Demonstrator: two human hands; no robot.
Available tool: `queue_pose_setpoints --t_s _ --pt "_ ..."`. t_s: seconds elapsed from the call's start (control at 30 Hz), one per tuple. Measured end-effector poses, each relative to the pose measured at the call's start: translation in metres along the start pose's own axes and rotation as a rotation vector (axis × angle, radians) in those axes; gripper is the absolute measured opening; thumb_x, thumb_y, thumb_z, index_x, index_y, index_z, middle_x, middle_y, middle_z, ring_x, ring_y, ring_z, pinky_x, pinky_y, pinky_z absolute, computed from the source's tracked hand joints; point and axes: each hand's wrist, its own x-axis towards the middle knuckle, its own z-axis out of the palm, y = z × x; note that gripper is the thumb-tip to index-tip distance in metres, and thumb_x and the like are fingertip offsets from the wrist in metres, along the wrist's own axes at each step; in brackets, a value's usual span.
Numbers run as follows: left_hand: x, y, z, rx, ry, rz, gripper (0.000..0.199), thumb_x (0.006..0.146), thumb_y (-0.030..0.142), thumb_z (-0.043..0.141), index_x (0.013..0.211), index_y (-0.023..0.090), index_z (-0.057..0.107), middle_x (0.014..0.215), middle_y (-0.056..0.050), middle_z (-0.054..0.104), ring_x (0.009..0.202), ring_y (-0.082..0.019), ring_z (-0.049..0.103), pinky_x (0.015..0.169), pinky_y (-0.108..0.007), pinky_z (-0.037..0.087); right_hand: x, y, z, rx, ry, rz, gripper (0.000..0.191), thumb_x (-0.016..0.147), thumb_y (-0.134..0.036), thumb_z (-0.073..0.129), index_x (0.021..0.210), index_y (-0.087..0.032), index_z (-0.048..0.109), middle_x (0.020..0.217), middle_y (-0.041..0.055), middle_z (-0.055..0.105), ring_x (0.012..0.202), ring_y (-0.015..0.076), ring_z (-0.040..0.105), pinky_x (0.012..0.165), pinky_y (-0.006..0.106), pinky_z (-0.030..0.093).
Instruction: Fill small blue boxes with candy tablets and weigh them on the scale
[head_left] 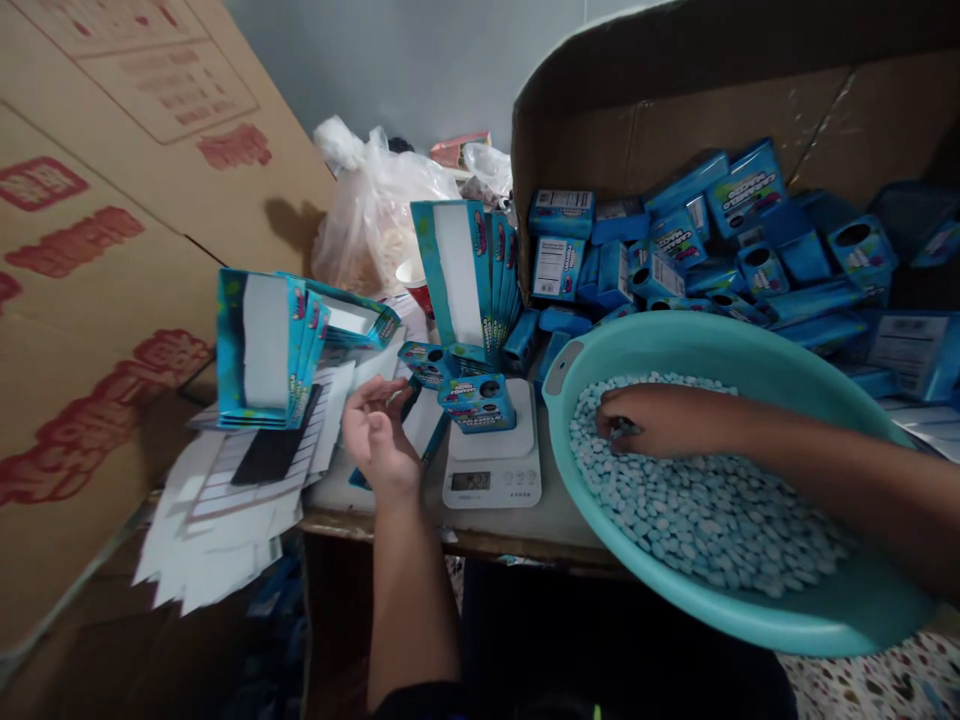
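Note:
A blue candy box (478,402) with a round hole in its top stands on a white digital kitchen scale (491,478), whose display is lit. Just left of the scale, my left hand (382,440) is raised with its palm turned up, fingers apart and loosely bent, holding nothing. Another blue box (427,363) sits behind the weighed one. To the right, a turquoise basin (720,345) holds many small pale-blue candies (720,520). My right hand (645,420) reaches into them, its fingers curled around some candies; the fingertips are partly hidden.
A large carton (637,125) at the back right contains many blue boxes. Stacked open display trays (255,340) stand on the left above loose paper sheets (217,540) and a dark phone-like slab (274,455). More trays (459,270), a plastic bag (375,200) and a paper cup (412,277) are behind.

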Motion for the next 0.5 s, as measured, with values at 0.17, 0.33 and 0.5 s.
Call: queue_pose_setpoints --t_s 0.17,0.33,0.5 --pt "-0.003 -0.002 -0.001 0.044 0.002 0.056 0.056 0.082 0.067 0.078 0.111 0.020 0.068 0.100 -0.008 0.070 0.100 -0.024 0.070 0.087 -0.034 0.059 -0.001 -0.005 -0.003 0.001 -0.040 0.034 0.012 0.096 -0.026 0.069 0.106 -0.024 0.074 0.116 0.0062 0.075 0.100 0.0261 0.069 0.079 0.033 0.045" --pt "-0.003 -0.002 -0.003 0.104 -0.038 0.015 0.053 0.087 0.066 0.073 0.111 0.019 0.068 0.101 -0.008 0.070 0.099 -0.024 0.071 0.086 -0.035 0.059 -0.002 -0.012 -0.009 0.006 -0.057 0.070 0.014 0.096 -0.025 0.070 0.109 -0.022 0.075 0.114 0.0074 0.075 0.099 0.0256 0.068 0.077 0.032 0.045" --pt "-0.004 -0.002 -0.003 0.228 0.000 -0.045 0.047 0.091 0.060 0.070 0.112 0.018 0.070 0.097 -0.007 0.072 0.092 -0.022 0.071 0.084 -0.033 0.058 -0.003 -0.009 -0.007 -0.040 0.003 0.051 0.007 0.094 -0.025 0.071 0.098 -0.022 0.075 0.104 0.0070 0.076 0.089 0.0247 0.067 0.069 0.031 0.041"
